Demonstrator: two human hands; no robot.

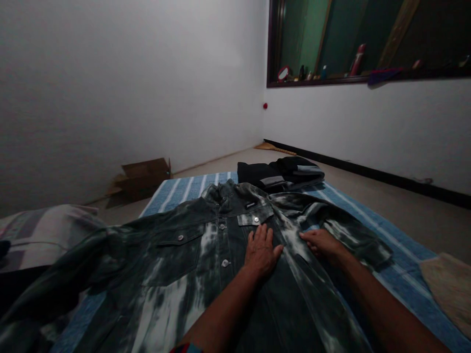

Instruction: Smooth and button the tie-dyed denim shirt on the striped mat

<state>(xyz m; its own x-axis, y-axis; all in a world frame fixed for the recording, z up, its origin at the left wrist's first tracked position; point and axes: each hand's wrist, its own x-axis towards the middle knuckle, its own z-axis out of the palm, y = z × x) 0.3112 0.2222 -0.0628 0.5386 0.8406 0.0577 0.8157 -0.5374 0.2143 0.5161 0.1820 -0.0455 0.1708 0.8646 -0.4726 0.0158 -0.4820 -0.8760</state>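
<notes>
A dark green and white tie-dyed denim jacket lies front side up, its collar at the far end and its sleeves spread to both sides. Metal buttons run down the middle, and each side of the chest has a flap pocket. My left hand rests flat on the chest just below the pocket flap on the right, fingers stretched out. At the jacket's right side edge, near the sleeve, my right hand pinches the cloth between thumb and fingers.
Under the jacket is a blue striped sheet. Folded black clothes lie beyond the collar. An open cardboard box stands by the left wall, near a pale checked cloth. A beige cloth is at the right. A broom lies in the corner.
</notes>
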